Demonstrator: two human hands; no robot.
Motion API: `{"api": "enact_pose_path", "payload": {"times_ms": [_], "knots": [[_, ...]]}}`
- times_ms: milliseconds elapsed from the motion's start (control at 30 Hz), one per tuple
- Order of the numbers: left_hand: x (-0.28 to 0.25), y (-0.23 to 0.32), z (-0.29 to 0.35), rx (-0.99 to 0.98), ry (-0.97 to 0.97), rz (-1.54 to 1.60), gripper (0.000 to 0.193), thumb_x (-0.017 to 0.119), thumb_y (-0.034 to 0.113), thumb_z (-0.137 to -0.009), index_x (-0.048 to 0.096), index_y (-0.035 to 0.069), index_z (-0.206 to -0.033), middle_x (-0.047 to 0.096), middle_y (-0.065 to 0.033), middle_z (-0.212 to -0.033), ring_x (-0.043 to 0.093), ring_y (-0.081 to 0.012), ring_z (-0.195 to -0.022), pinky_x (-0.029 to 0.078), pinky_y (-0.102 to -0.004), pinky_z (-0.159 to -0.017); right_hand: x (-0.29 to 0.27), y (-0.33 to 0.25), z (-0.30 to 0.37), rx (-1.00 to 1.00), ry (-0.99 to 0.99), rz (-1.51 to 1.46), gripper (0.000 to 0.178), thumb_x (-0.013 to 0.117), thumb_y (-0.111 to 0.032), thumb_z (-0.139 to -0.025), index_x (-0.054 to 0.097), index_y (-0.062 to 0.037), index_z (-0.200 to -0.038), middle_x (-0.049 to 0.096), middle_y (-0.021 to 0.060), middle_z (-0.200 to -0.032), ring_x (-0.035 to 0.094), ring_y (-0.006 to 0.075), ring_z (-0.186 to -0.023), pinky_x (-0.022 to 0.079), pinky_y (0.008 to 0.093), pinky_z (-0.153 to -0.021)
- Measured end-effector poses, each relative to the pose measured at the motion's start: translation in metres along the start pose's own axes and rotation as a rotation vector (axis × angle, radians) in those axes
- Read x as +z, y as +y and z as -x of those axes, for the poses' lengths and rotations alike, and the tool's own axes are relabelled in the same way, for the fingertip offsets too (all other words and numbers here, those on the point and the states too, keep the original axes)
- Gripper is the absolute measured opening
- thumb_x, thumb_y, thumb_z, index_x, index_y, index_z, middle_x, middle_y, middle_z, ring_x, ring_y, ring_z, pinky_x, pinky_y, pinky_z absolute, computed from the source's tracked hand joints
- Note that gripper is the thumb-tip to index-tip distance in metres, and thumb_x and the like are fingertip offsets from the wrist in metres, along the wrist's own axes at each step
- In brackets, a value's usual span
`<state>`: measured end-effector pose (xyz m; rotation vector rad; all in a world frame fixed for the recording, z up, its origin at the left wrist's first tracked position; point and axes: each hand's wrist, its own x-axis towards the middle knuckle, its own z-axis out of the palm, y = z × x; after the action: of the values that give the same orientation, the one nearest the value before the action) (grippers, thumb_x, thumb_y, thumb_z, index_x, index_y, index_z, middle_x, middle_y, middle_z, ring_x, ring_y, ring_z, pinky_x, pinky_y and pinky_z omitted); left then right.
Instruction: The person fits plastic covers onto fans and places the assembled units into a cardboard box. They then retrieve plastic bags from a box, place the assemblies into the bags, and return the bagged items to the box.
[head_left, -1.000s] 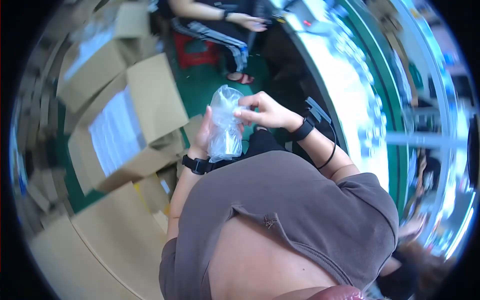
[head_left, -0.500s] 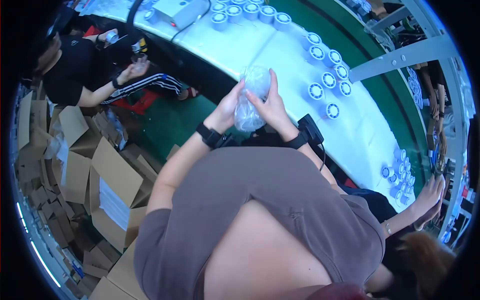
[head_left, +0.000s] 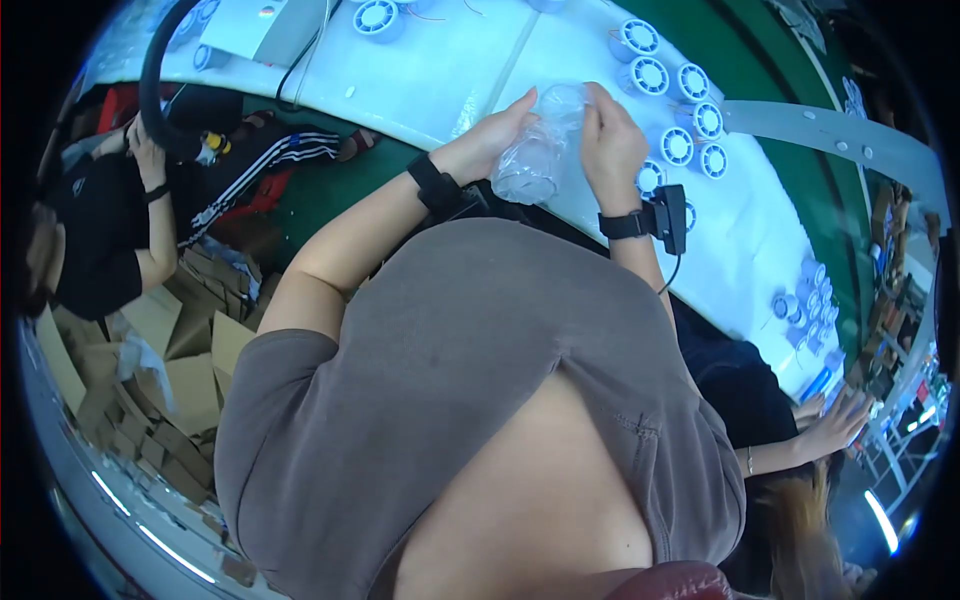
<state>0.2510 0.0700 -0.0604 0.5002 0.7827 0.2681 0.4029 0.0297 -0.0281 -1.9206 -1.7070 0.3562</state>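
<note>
A long white work table (head_left: 440, 95) curves across the upper part of the view. Over its near edge, the person wearing the camera holds up a clear, crinkled plastic bag (head_left: 530, 165) with a rounded lower end; what is inside is too blurred to tell. The left hand (head_left: 492, 140) has its fingers closed on the bag's upper left side. The right hand (head_left: 612, 150) is raised, its bent fingers touching the bag's upper right; whether they pinch it, I cannot tell. Each wrist wears a black strap.

On the table, just beyond the right hand, stand white cylinders with round, slotted tops (head_left: 649, 76). More cluster at the table's right end, near another person's open hand (head_left: 840, 425). A pale rectangular box (head_left: 250, 30) sits on the table's left part, beside a dark cable. On the table's near side, at left, sits a co-worker in black clothes (head_left: 105, 220), with open brown cardboard boxes (head_left: 190, 390) close by.
</note>
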Motion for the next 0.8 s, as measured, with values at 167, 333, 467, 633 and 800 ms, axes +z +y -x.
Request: {"api": "enact_pose_path", "payload": {"times_ms": [167,333,467,633,800], "knots": [[-0.021,0.038,0.004,-0.093,-0.03,0.063,0.046,0.031,0.04,-0.087,0.049,0.001,-0.102,0.055,-0.0055,-0.093,0.054,-0.0117,-0.082,0.044,-0.027,-0.075,0.001,-0.003,-0.012,-0.107,0.256,0.003,0.018,0.046,-0.012,-0.081,0.059,-0.0077,-0.093,0.057,0.009,-0.073,0.054,0.0217,-0.07,0.042,0.0296,-0.063],[-0.059,0.047,-0.004,-0.125,-0.047,0.319,0.047,0.038,0.042,-0.085,0.049,0.0,-0.102,0.055,-0.0074,-0.096,0.053,-0.0141,-0.087,0.043,-0.0269,-0.078,-0.013,-0.03,-0.017,0.448,0.104,-0.448,0.021,0.042,-0.015,-0.085,0.057,-0.0013,-0.089,0.056,0.0084,-0.076,0.052,0.0194,-0.068,0.041,0.0297,-0.063],[-0.059,0.049,-0.011,-0.138,-0.079,0.045,0.045,0.043,0.039,-0.084,0.049,0.0,-0.105,0.053,-0.0082,-0.1,0.052,-0.0153,-0.091,0.042,-0.0278,-0.08,-0.012,-0.033,-0.025,0.766,0.23,-1.278,0.026,0.038,-0.019,-0.087,0.053,0.0017,-0.085,0.053,0.0084,-0.071,0.05,0.0185,-0.064,0.039,0.0264,-0.06],[-0.048,0.045,-0.012,-0.124,-0.165,-0.145,0.041,0.046,0.035,-0.083,0.048,0.001,-0.106,0.053,-0.008,-0.1,0.051,-0.0159,-0.093,0.041,-0.0292,-0.082,-0.016,-0.032,-0.036,0.939,0.291,-1.332,0.025,0.036,-0.018,-0.087,0.051,0.002,-0.083,0.048,0.0066,-0.062,0.046,0.0165,-0.058,0.036,0.025,-0.056],[-0.064,0.042,-0.017,-0.191,-0.153,0.048,0.04,0.044,0.034,-0.085,0.048,0.0,-0.106,0.053,-0.0086,-0.101,0.052,-0.0162,-0.093,0.042,-0.0296,-0.082,-0.057,-0.034,-0.031,0.564,0.169,-1.242,0.031,0.036,-0.024,-0.086,0.049,0.0038,-0.085,0.043,0.0036,-0.059,0.041,0.0125,-0.054,0.031,0.0219,-0.051]]}}
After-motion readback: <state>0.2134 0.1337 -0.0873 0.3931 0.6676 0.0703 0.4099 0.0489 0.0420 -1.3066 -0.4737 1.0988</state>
